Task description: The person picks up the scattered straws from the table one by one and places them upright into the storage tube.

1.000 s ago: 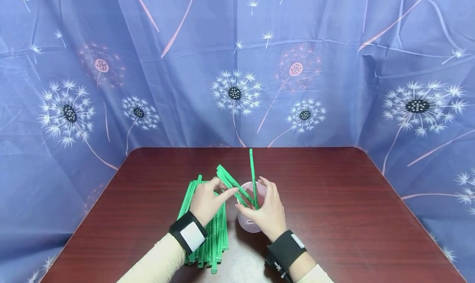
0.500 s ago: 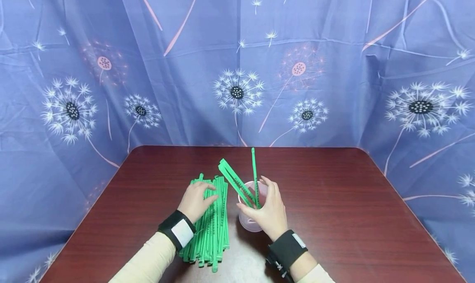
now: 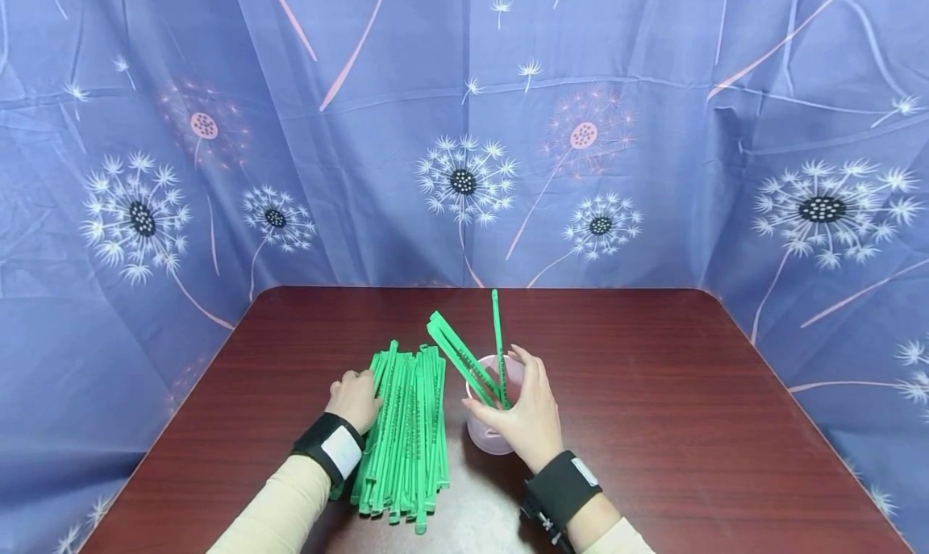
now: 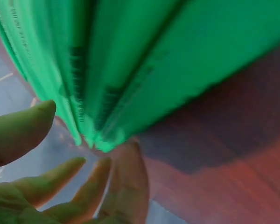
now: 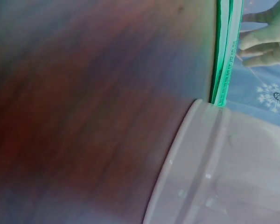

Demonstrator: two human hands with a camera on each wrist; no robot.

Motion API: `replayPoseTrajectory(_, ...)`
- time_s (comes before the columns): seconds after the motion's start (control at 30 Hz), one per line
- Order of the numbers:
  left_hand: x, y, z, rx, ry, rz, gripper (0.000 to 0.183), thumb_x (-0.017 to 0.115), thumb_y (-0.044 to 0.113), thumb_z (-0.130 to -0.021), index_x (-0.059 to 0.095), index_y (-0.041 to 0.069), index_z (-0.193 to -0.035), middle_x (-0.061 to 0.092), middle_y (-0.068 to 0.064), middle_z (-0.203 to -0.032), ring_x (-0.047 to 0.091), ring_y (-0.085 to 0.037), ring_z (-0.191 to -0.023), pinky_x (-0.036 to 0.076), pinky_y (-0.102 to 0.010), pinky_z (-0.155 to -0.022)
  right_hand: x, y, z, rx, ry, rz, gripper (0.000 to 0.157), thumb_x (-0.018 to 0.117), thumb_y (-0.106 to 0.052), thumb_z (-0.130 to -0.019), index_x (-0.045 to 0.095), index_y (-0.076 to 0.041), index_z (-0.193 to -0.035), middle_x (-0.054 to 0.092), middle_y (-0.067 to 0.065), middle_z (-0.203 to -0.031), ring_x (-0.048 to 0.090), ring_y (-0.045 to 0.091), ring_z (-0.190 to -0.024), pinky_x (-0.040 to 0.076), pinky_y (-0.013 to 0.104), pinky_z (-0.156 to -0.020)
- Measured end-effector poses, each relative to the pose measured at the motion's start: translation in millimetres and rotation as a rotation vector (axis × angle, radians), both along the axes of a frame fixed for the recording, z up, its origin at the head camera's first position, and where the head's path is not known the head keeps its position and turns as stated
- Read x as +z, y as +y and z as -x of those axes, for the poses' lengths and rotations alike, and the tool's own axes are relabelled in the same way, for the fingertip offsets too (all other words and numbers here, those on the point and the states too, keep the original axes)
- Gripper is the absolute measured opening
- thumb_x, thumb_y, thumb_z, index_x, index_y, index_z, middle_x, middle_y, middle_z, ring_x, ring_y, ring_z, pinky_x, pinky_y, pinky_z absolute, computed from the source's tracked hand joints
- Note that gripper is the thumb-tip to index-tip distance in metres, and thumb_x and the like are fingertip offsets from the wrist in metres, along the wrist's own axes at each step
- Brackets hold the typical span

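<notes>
A pile of long, slim green wrapped sticks (image 3: pixel 406 433) with dark print lies left of centre; what is inside the wrappers is hidden. My left hand (image 3: pixel 355 401) is at the pile's left edge. In the left wrist view, its thumb and fingers (image 4: pixel 126 182) are spread apart around the ends of the sticks (image 4: pixel 116 93). My right hand (image 3: pixel 530 417) grips a pale pink plastic cup (image 3: pixel 485 439) by its upper part, thumb at the near side and fingers on the right. A few green sticks (image 3: pixel 464 360) stand in it, one nearly upright and others leaning left.
The dark red-brown wooden table (image 3: pixel 653 376) extends on both sides of the pile and cup. A blue dandelion-print curtain (image 3: pixel 363 175) hangs behind and beside it. Black bands (image 3: pixel 330 447) are strapped on both wrists.
My left hand has let go of the sticks leaning in the cup and moved left across the pile to its left edge. My right hand keeps holding the cup in place.
</notes>
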State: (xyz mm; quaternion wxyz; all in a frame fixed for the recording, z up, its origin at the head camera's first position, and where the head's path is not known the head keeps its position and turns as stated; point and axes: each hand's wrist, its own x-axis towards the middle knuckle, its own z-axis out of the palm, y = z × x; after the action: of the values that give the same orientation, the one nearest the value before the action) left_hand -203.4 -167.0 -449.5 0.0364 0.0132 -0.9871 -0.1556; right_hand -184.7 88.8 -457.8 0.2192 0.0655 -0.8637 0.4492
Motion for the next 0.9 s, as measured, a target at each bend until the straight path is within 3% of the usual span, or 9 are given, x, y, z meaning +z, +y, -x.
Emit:
replayPoseTrajectory(0.23,-6.7,-10,1.9,-0.034,0.025,-0.007,0.025,0.075,0.004,-0.080,0.064,-0.012,-0.096,0.064,-0.028,-0.087,0.065,-0.046,-0.087,0.055,-0.054,-0.076,0.6,0,-0.4,0.004,-0.001,0.001,0.096,0.090,-0.049,-0.062,0.045,-0.015,-0.140,0.058,0.002,-0.132,0.059,0.025,-0.117,0.053,0.051,-0.086)
replayPoseTrajectory(0.43,-8.3,-13,4.1,-0.018,-0.025,-0.047,0.025,0.073,0.005,-0.081,0.067,-0.009,-0.102,0.067,-0.028,-0.093,0.066,-0.045,-0.092,0.055,-0.054,-0.077,0.7,0,-0.9,-0.002,0.005,-0.005,0.096,0.090,-0.049,-0.062,0.045,-0.015,-0.140,0.059,0.003,-0.132,0.060,0.026,-0.116,0.053,0.052,-0.085)
replayPoseTrajectory(0.6,-8.1,-15,6.7,-0.017,-0.064,-0.074,0.025,0.070,0.006,-0.080,0.069,-0.008,-0.101,0.070,-0.022,-0.089,0.067,-0.041,-0.090,0.055,-0.051,-0.076,0.4,0,-0.9,-0.001,0.001,-0.005,0.096,0.090,-0.049,-0.062,0.045,-0.015,-0.140,0.058,0.003,-0.131,0.060,0.025,-0.116,0.053,0.051,-0.084)
replayPoseTrajectory(0.77,-5.6,-14,7.2,0.024,-0.118,-0.130,0.030,0.066,0.007,-0.076,0.071,-0.005,-0.102,0.073,-0.018,-0.094,0.068,-0.038,-0.090,0.055,-0.049,-0.075,0.6,0,-0.6,-0.003,-0.001,-0.008,0.096,0.090,-0.050,-0.062,0.046,-0.015,-0.140,0.058,0.002,-0.131,0.060,0.025,-0.115,0.053,0.051,-0.083)
replayPoseTrajectory(0.9,-2.8,-14,7.1,0.068,-0.157,-0.195,0.030,0.067,0.010,-0.079,0.070,-0.003,-0.105,0.072,-0.020,-0.101,0.068,-0.036,-0.091,0.054,-0.048,-0.076,0.3,0,-0.2,-0.009,0.013,-0.011,0.096,0.090,-0.050,-0.061,0.046,-0.015,-0.139,0.059,0.002,-0.131,0.060,0.025,-0.115,0.054,0.050,-0.082)
